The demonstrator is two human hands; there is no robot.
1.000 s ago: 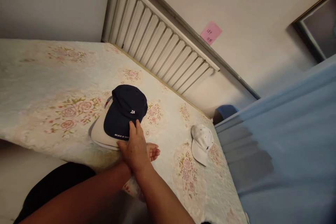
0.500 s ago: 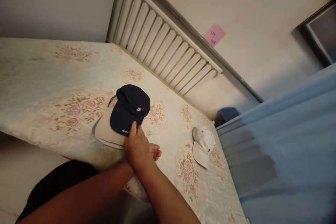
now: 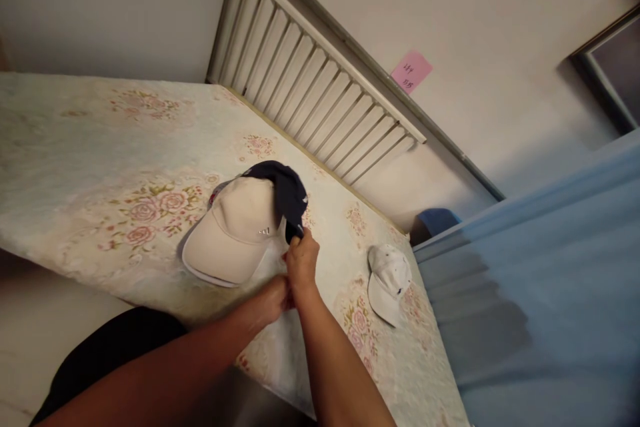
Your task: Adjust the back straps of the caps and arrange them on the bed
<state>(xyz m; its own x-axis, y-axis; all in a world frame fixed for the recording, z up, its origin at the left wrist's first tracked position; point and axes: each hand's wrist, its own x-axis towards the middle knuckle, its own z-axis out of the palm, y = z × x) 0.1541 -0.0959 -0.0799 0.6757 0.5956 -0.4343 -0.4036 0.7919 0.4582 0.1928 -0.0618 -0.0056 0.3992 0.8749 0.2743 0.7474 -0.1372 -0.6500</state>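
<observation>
A navy baseball cap point(image 3: 290, 193) is tilted on edge, with my right hand point(image 3: 303, 257) closed on its brim. Beside and partly in front of it, a beige baseball cap point(image 3: 245, 210) lies crown up, its brim toward the near left. Another cap's edge shows beneath the beige one. My left hand point(image 3: 277, 297) is at my right wrist, its fingers mostly hidden behind that wrist. Farther right rests a white baseball cap point(image 3: 390, 273), apart from both hands.
The caps lie on a flower-patterned cover point(image 3: 150, 153). A white radiator point(image 3: 320, 73) runs along the wall behind, below a pink note point(image 3: 411, 71). A blue curtain point(image 3: 540, 280) hangs at the right. Something black point(image 3: 120, 353) is at the lower left.
My right hand has drawn the navy cap to the right and tipped it, uncovering the beige cap's crown. My left hand has pulled back toward me, beside my right wrist.
</observation>
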